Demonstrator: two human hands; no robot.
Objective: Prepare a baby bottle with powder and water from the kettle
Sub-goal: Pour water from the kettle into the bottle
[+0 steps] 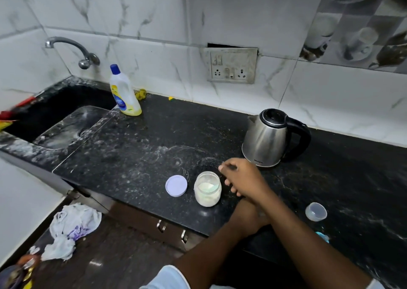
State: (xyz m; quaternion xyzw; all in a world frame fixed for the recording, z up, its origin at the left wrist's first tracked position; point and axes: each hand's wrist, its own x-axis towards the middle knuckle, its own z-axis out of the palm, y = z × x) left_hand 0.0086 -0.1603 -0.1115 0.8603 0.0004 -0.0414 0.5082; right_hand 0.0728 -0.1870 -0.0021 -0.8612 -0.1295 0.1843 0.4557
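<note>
The fingers (229, 181) of the right hand (242, 178) curl loosely downward, slightly parted, holding nothing, resting on or just above the black worktop (136, 147) just beside the open powder jar (207, 188); whether they touch the jar is unclear. The right forearm crosses over the left arm, so the left hand (253, 213) is mostly hidden beneath it and its fingers cannot be made out. The jar's lilac lid (176, 185) lies flat to the jar's left. The steel kettle (271, 137) stands behind the hand, lid closed. A small clear cap (315, 211) lies on the worktop to the right. A bluish object (322, 237) near the edge is largely covered by the arm.
</note>
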